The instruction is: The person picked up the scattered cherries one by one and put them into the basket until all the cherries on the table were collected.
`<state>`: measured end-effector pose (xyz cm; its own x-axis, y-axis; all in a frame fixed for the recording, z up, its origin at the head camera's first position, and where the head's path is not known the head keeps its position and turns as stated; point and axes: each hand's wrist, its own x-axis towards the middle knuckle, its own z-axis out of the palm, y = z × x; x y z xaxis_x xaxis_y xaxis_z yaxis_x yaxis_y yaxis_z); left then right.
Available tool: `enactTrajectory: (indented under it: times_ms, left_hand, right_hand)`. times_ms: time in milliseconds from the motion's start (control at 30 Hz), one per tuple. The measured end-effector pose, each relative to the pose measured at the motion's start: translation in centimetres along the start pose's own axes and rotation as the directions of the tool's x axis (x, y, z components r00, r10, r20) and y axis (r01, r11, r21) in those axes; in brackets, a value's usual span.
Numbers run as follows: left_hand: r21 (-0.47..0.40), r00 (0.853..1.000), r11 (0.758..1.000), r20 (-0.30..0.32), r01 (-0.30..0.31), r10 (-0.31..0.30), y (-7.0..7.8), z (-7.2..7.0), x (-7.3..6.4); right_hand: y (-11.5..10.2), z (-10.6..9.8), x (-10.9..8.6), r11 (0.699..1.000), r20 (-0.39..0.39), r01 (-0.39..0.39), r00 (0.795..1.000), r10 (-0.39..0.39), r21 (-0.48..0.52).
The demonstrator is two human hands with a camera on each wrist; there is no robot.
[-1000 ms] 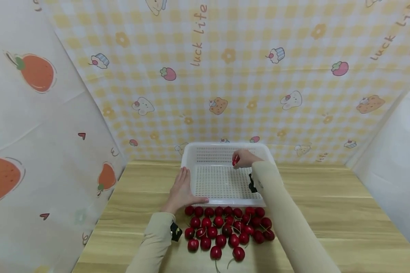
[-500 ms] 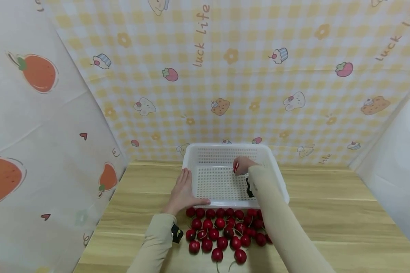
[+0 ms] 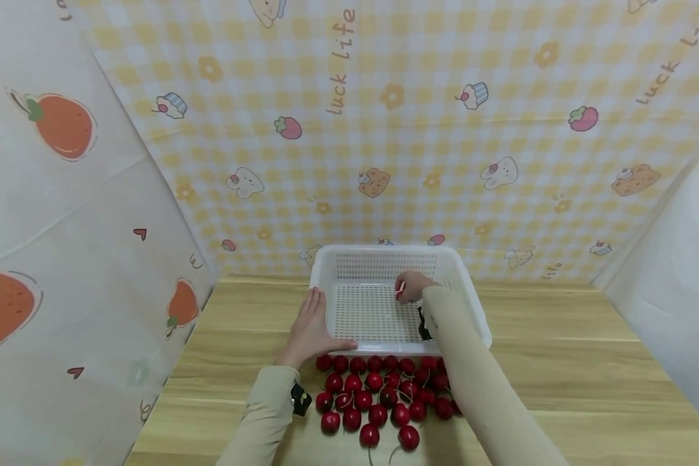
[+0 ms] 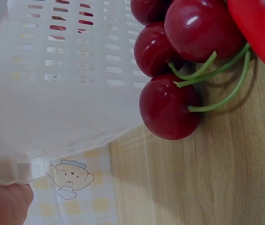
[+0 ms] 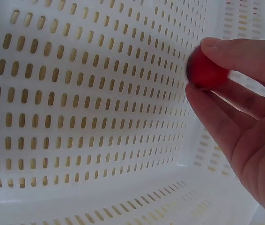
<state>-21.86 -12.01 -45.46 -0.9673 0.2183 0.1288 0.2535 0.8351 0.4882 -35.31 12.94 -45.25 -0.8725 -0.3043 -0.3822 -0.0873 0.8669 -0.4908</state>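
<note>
My right hand [image 3: 412, 286] is inside the white plastic basket [image 3: 373, 348], low over its slotted bottom. Between thumb and fingertips it pinches a red cherry [image 5: 206, 70], seen close up in the right wrist view. My left hand [image 3: 310, 331] rests on the basket's near left corner, its fingers straight along the left side and its thumb lying on the front rim. Several dark red cherries [image 3: 377, 414], some with green stems, lie in loose rows on the table just in front of the basket. A few of these cherries [image 4: 170, 107] sit right by the basket wall in the left wrist view.
A wood-grain table [image 3: 565, 375] carries everything. Behind the basket hangs a yellow checked cloth [image 3: 396, 155] with cartoon prints, and a white printed sheet [image 3: 93, 213] hangs at the left. My right sleeve [image 3: 483, 382] passes over the right end of the cherry rows.
My right hand has come down and slightly nearer inside the basket, still pinching the cherry. My left hand has stayed on the basket corner.
</note>
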Motion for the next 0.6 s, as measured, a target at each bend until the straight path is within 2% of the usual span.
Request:
enactTrajectory:
  times_ms: [167,267,333,433,500,600]
  left_hand:
    - [0.007,1.000,1.000,0.003,-0.001,0.001,0.0,0.3,0.1]
    - [0.011,1.000,1.000,0.004,-0.003,0.003,-0.1,0.5,0.2]
    - [0.010,1.000,1.000,0.005,-0.004,0.004,-0.1,0.5,0.3]
    - [0.012,1.000,1.000,0.001,-0.003,0.002,-0.3,0.5,0.3]
    - [0.008,1.000,1.000,-0.006,0.002,-0.002,-0.4,0.5,0.3]
    - [0.002,1.000,1.000,-0.008,0.007,-0.007,-0.4,0.5,0.4]
  right_hand:
    - [0.2,-0.4,0.2,0.999,0.003,0.014,1.000,-0.014,-0.046]
    - [-0.2,-1.3,-0.3,0.990,0.008,0.118,0.993,-0.117,-0.081]
    - [-0.9,-2.1,-1.1,0.974,0.001,0.213,0.977,-0.213,-0.079]
    - [-2.4,-3.1,-2.9,0.935,-0.039,0.352,0.934,-0.354,-0.040]
    - [-3.3,-3.6,-4.3,0.907,-0.079,0.421,0.903,-0.422,-0.023]
    - [-4.3,-4.0,-6.9,0.876,-0.133,0.481,0.868,-0.479,-0.018]
